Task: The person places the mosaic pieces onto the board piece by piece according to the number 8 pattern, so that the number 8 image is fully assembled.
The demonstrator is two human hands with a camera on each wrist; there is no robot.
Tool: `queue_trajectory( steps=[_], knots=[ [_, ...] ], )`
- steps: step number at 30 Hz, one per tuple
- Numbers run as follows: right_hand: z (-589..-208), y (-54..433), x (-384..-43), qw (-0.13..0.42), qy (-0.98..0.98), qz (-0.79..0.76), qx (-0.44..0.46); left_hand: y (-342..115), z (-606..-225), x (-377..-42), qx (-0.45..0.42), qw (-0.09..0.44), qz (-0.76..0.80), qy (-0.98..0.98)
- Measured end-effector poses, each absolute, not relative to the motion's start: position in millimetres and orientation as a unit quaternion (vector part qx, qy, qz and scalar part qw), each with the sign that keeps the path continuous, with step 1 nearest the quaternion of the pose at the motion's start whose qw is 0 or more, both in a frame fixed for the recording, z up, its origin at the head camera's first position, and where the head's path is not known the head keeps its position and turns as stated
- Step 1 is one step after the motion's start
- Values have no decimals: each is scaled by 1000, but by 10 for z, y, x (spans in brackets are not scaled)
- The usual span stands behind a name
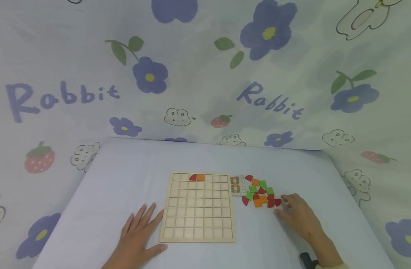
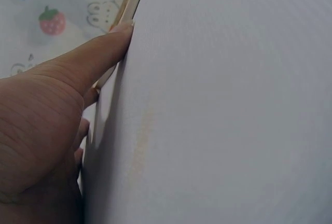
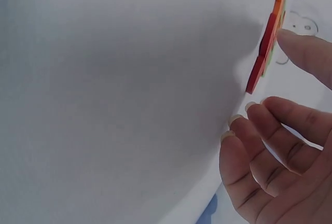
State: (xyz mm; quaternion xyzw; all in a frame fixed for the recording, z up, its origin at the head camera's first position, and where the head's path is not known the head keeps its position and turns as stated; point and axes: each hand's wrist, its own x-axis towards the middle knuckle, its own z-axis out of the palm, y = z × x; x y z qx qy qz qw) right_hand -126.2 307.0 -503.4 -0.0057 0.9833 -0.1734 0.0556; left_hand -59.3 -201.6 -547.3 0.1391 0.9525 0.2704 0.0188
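Observation:
A wooden grid board (image 1: 198, 240) lies on the table, with a red quarter-circle tile (image 1: 193, 177) and an orange square tile (image 1: 201, 177) side by side in its top row. My left hand (image 1: 138, 233) rests spread at the board's lower left corner, thumb and index finger at its edges. To the right is a loose heap of red, orange and green tiles (image 1: 262, 199). My right hand (image 1: 297, 215) hovers at the heap's right edge, fingers loosely bent and holding nothing. In the right wrist view its fingertips are near red tiles (image 3: 267, 37).
A small pattern card (image 1: 238, 185) lies between board and heap, its left edge against the board. The white tabletop (image 1: 131, 164) ends at a patterned cloth backdrop (image 1: 192, 74). A black strap piece (image 1: 307, 260) shows by the right wrist.

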Motion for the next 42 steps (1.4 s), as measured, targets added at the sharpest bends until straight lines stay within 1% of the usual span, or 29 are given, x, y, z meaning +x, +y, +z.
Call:
queue_trajectory(
  steps=[3,17,24,28,32,37,40,42],
  knots=[
    [-5052,3091,-1286,58,984,-170,2,-2018,-5492,-594,142,13,265,954],
    [-5121,3085,-1338,37,985,-167,7,-2012,-5464,-596,136,22,275,952],
    [-5139,3086,-1369,40,987,-155,7,-2024,-5495,-597,145,3,269,952],
    [-5137,3135,-1388,47,987,-150,-6,-2018,-5477,-607,143,15,271,952],
    [-5093,3177,-1389,56,985,-157,-33,-2010,-5445,-619,135,37,279,950],
    [-5042,3192,-1414,53,984,-157,-59,-2010,-5459,-614,140,24,271,952],
    [-5042,3187,-1423,53,985,-153,-58,-2007,-5466,-608,150,6,267,952],
    [-5052,3184,-1424,57,985,-152,-54,-2005,-5457,-605,150,7,270,951]
  ],
)
